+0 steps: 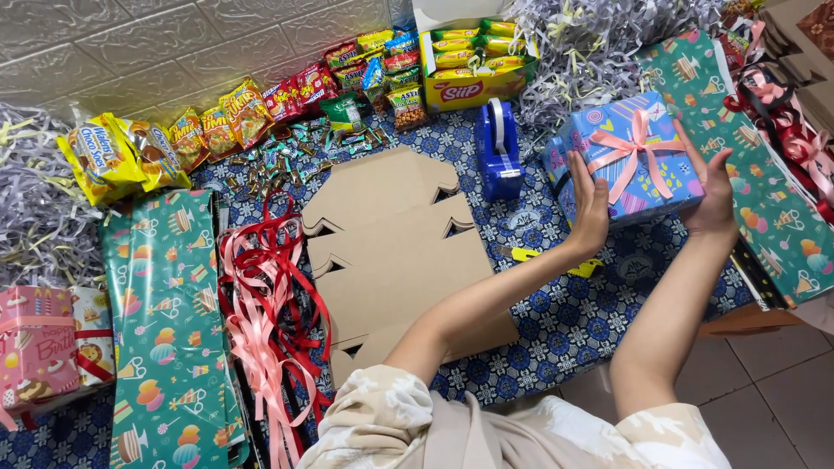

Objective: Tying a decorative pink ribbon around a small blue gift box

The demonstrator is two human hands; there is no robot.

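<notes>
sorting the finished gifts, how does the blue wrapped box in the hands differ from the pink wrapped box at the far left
The blue wrapped box with a pink ribbon bow is held between the left hand and right hand; the pink wrapped box with a red ribbon lies untouched at the patterned cloth's edge. The blue box shows whole, while the pink box is cut off by the frame. Both are gift-wrapped and ribbon-tied.

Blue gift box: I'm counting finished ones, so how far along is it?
Done: the blue gift box is wrapped and tied with a pink ribbon bow. In hand: left hand and right hand hold its sides. Left: flat cardboard boxes, snacks and ribbons lie unused.
</notes>
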